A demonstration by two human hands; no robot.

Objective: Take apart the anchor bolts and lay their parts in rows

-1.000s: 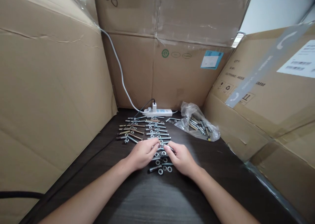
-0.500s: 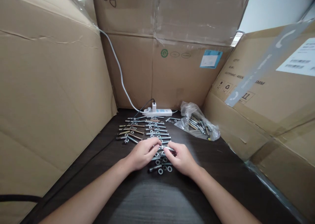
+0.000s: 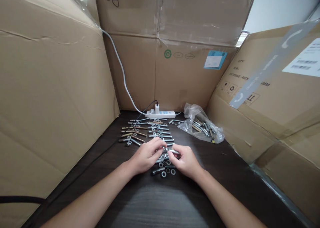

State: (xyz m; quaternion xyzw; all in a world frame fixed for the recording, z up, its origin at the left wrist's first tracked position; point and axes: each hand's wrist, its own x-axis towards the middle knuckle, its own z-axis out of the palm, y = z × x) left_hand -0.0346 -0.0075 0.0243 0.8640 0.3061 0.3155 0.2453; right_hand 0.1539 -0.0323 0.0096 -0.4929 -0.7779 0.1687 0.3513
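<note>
In the head view, my right hand [image 3: 185, 159] pinches a silvery metal bolt [image 3: 174, 151] that lies roughly level between my hands. My left hand [image 3: 148, 154] is closed at the bolt's left end, with thumb and forefinger around a nut-like part [image 3: 166, 150]; the fingertips partly hide it. Just below my fingers, several washers [image 3: 163, 174] and a dark metal sleeve [image 3: 158, 171] rest on the table. Beyond my hands, rows of bolts [image 3: 160, 136] are laid out with nuts and washers beside them. Brass-coloured pieces [image 3: 138, 133] lie in the left-hand rows.
A clear plastic bag [image 3: 217, 134] of metal hardware sits at the back right. Behind the rows stands a white power strip [image 3: 165, 114] with a plugged-in charger. A black cable [image 3: 92, 161] crosses the dark table [image 3: 140, 204] on the left. Cardboard boxes [image 3: 55, 87] wall in three sides.
My left fingers have shifted slightly at the bolt's end, leaving the nut-like part a little more visible. My right hand keeps its grip on the bolt. The view has moved very slightly.
</note>
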